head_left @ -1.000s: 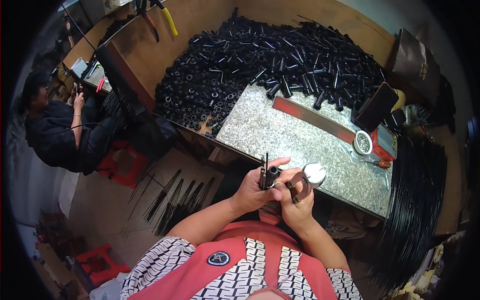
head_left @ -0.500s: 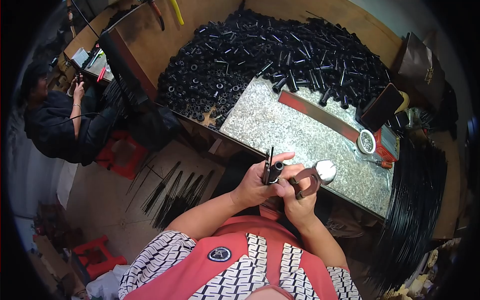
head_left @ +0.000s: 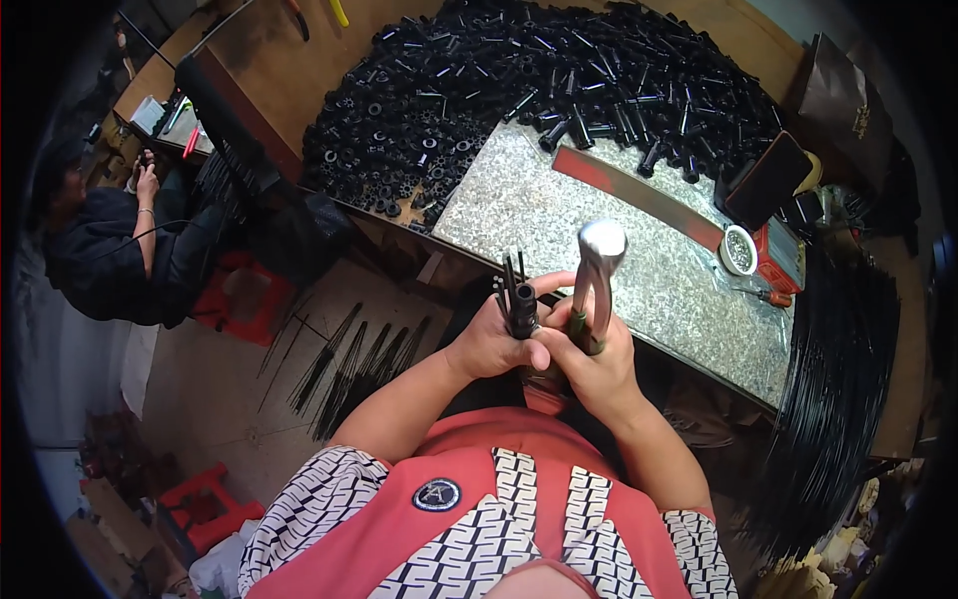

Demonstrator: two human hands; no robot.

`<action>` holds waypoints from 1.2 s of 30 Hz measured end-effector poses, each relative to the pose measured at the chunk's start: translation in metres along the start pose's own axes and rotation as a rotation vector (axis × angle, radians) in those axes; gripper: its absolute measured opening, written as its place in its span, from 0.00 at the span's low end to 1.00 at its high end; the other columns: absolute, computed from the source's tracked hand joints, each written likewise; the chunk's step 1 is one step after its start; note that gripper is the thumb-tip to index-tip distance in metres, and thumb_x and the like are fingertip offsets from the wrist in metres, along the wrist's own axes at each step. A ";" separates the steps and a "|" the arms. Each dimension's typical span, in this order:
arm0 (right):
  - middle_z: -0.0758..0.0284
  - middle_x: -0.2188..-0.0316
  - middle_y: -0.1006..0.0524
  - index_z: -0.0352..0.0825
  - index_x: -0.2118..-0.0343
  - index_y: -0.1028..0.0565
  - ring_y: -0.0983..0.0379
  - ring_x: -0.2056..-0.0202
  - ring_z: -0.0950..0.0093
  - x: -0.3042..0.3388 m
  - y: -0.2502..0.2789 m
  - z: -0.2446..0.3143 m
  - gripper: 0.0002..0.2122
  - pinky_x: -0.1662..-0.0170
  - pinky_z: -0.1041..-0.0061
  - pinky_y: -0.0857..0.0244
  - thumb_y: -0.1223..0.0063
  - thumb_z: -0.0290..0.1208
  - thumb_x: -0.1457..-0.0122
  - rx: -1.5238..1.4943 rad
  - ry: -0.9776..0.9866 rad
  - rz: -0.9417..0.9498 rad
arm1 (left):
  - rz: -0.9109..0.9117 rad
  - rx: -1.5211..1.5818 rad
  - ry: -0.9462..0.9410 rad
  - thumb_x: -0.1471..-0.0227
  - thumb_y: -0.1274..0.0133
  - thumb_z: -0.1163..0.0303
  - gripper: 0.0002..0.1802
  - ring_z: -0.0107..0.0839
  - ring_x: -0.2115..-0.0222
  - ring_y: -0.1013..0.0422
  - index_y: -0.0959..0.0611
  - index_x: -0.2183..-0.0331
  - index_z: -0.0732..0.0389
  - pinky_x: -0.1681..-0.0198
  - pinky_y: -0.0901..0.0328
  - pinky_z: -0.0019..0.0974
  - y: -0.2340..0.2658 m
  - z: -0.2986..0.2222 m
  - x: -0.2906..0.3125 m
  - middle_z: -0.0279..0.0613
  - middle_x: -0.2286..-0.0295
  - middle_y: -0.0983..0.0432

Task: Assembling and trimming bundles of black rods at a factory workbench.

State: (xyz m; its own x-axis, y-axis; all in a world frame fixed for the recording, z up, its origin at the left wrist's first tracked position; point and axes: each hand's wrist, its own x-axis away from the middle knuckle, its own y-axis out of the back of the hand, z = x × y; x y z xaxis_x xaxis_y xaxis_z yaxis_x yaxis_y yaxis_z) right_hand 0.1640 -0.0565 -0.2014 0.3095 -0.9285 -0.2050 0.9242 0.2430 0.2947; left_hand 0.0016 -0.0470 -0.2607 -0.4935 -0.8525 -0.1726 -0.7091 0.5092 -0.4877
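In front of my body, my left hand (head_left: 483,344) is closed round a short black tube (head_left: 524,307) with an open upper end. Several thin black rods (head_left: 510,270) stand up beside the tube in the same grip. My right hand (head_left: 605,377) is wrapped round the handles of a pair of pincers (head_left: 603,243). Their rounded silver head points up and away from me, over the worktop's near edge. Both hands are close together at the thumbs. The lower ends of the rods and tube are hidden by my fingers.
A speckled worktop (head_left: 499,210) lies ahead, with a heap of black tubular parts (head_left: 559,70) behind. On it are a flat reddish bar (head_left: 639,200) and a white cup (head_left: 737,250). Long black rods (head_left: 833,399) hang at right. Another person (head_left: 110,240) sits at left near a red stool (head_left: 244,299).
The pincers have swung upright, their head moving up and left. Both hands have shifted slightly up in the picture, still holding the same things.
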 end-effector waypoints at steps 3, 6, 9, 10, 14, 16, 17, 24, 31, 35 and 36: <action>0.71 0.74 0.29 0.32 0.66 0.31 0.34 0.72 0.83 0.003 0.016 0.010 0.13 0.68 0.81 0.38 0.38 0.28 0.50 -0.070 -0.253 0.140 | 0.021 0.005 -0.060 0.66 0.31 0.49 0.60 0.17 0.74 0.32 0.43 0.41 0.72 0.68 0.38 0.23 0.007 -0.002 0.002 0.28 0.76 0.27; 0.72 0.72 0.31 0.31 0.58 0.32 0.35 0.70 0.83 0.014 0.041 0.010 0.18 0.65 0.80 0.38 0.39 0.28 0.50 -0.061 -0.333 0.239 | 0.017 -0.006 -0.098 0.64 0.32 0.49 0.58 0.13 0.81 0.36 0.42 0.42 0.73 0.75 0.42 0.19 0.017 -0.006 0.004 0.25 0.83 0.30; 0.70 0.73 0.29 0.30 0.50 0.33 0.33 0.71 0.81 0.021 0.063 0.009 0.23 0.66 0.79 0.38 0.40 0.26 0.50 0.100 -0.365 0.308 | -0.050 0.036 -0.134 0.64 0.32 0.49 0.57 0.13 0.83 0.37 0.40 0.43 0.75 0.78 0.43 0.19 0.018 -0.011 0.007 0.24 0.86 0.34; 0.68 0.74 0.29 0.30 0.47 0.34 0.33 0.73 0.78 0.026 0.065 0.003 0.26 0.68 0.77 0.38 0.39 0.26 0.50 0.274 -0.097 0.255 | -0.052 0.037 -0.133 0.64 0.32 0.49 0.57 0.13 0.83 0.37 0.40 0.43 0.75 0.78 0.43 0.19 0.019 -0.012 0.007 0.24 0.86 0.34; 0.63 0.76 0.30 0.32 0.43 0.36 0.31 0.78 0.69 0.046 0.071 0.021 0.32 0.73 0.72 0.38 0.37 0.24 0.54 0.704 0.054 0.237 | -0.029 0.039 -0.171 0.62 0.32 0.53 0.55 0.16 0.85 0.44 0.41 0.42 0.73 0.80 0.49 0.24 0.029 -0.009 0.010 0.25 0.86 0.41; 0.63 0.76 0.30 0.33 0.43 0.34 0.32 0.80 0.67 0.052 0.072 0.021 0.33 0.76 0.70 0.37 0.36 0.24 0.56 0.771 0.063 0.229 | -0.027 0.038 -0.176 0.62 0.32 0.53 0.54 0.16 0.86 0.45 0.40 0.42 0.73 0.81 0.48 0.24 0.030 -0.007 0.008 0.25 0.86 0.41; 0.63 0.76 0.30 0.33 0.43 0.34 0.31 0.79 0.66 0.053 0.070 0.021 0.33 0.76 0.69 0.37 0.36 0.25 0.56 0.823 0.106 0.235 | -0.067 0.035 -0.139 0.65 0.32 0.50 0.52 0.15 0.84 0.45 0.34 0.45 0.73 0.80 0.50 0.24 0.027 -0.010 0.007 0.23 0.86 0.41; 0.64 0.77 0.33 0.34 0.42 0.36 0.31 0.79 0.66 0.059 0.059 0.024 0.37 0.77 0.68 0.37 0.37 0.22 0.61 0.913 0.157 0.247 | -0.072 -0.083 0.065 0.77 0.31 0.43 0.50 0.11 0.81 0.47 0.23 0.54 0.68 0.78 0.55 0.22 0.002 -0.019 0.001 0.18 0.82 0.38; 0.63 0.76 0.35 0.34 0.41 0.36 0.34 0.75 0.65 0.060 0.059 0.023 0.38 0.73 0.67 0.39 0.38 0.20 0.63 1.005 0.176 0.171 | -0.072 -0.108 0.051 0.75 0.29 0.47 0.47 0.11 0.79 0.44 0.22 0.54 0.68 0.77 0.52 0.20 0.002 -0.014 0.000 0.20 0.79 0.34; 0.62 0.74 0.34 0.35 0.41 0.36 0.34 0.72 0.65 0.061 0.061 0.025 0.37 0.69 0.67 0.39 0.39 0.21 0.61 1.076 0.227 0.125 | -0.043 0.047 0.069 0.72 0.27 0.56 0.45 0.14 0.74 0.33 0.25 0.52 0.69 0.72 0.40 0.19 -0.004 -0.013 -0.001 0.32 0.73 0.23; 0.61 0.73 0.34 0.35 0.41 0.36 0.34 0.72 0.65 0.062 0.062 0.025 0.37 0.69 0.67 0.39 0.39 0.21 0.60 1.101 0.246 0.120 | -0.044 0.048 0.067 0.72 0.27 0.56 0.45 0.14 0.74 0.33 0.25 0.52 0.69 0.72 0.40 0.19 -0.003 -0.013 -0.001 0.32 0.73 0.23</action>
State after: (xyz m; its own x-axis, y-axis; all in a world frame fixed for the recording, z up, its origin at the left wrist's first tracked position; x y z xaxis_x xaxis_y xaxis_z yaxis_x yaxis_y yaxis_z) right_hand 0.2351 -0.1054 -0.1727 0.5305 -0.8062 -0.2619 0.2239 -0.1648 0.9606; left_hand -0.0020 -0.0462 -0.2477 -0.4966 -0.8630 -0.0932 -0.7063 0.4641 -0.5345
